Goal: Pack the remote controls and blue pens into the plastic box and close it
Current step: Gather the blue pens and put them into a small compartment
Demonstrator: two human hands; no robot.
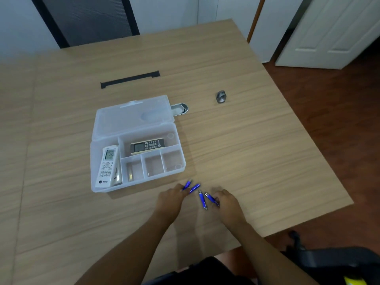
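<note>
Head view: four blue pens (202, 195) are seen on the desk (257, 151), just before the open plastic box (137, 167). Left hand (170, 199) is closed on two, right hand (228, 200) on one. Judged light, stiff, slippery; best pinched mid-barrel. Both remote controls (108, 164) are already boxed.

- one view only, from a camera worn on the person's head, wide-angle, looking forward and steeply down onto the table (246, 140).
- the forearms enter from the bottom edge, so the camera sits close above the near table edge.
- the upper frame takes in the far wall, a chair (88, 19) at upper left and a door (329, 31) at upper right.
</note>
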